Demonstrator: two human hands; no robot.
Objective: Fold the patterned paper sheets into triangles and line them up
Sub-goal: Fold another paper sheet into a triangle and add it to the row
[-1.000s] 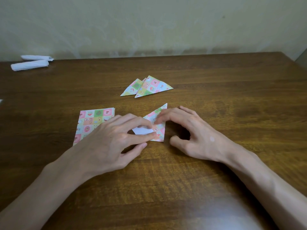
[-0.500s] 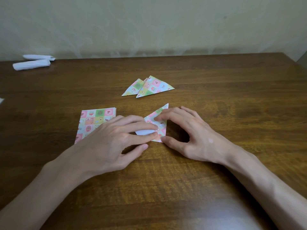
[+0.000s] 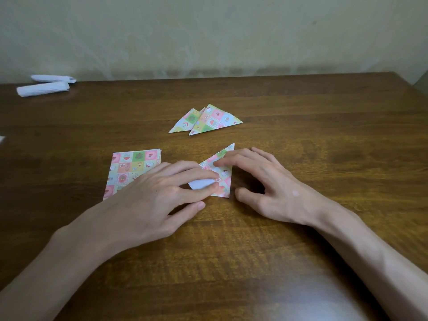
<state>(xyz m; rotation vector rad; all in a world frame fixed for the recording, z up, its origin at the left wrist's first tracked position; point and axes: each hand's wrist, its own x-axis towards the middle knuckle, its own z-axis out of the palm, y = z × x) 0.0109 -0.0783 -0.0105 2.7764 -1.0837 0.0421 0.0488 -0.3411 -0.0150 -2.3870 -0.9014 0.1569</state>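
A patterned paper sheet (image 3: 223, 176), folded into a triangle with a white flap showing at its left, lies on the wooden table (image 3: 254, 251) at the centre. My left hand (image 3: 157, 198) presses its fingertips flat on the white flap. My right hand (image 3: 261, 179) presses its index finger on the patterned side, thumb off the paper to the right. Two finished patterned triangles (image 3: 208, 121) lie overlapping just beyond. A stack of unfolded patterned sheets (image 3: 129, 167) lies to the left, partly under my left hand.
Two rolled white paper pieces (image 3: 45, 85) lie at the table's far left corner by the wall. A white scrap (image 3: 1, 138) shows at the left edge. The table's right edge runs near the far right corner.
Both hands stay pressed on the folded sheet; the right thumb has drawn slightly closer to the paper's lower corner. The paper has barely shifted.
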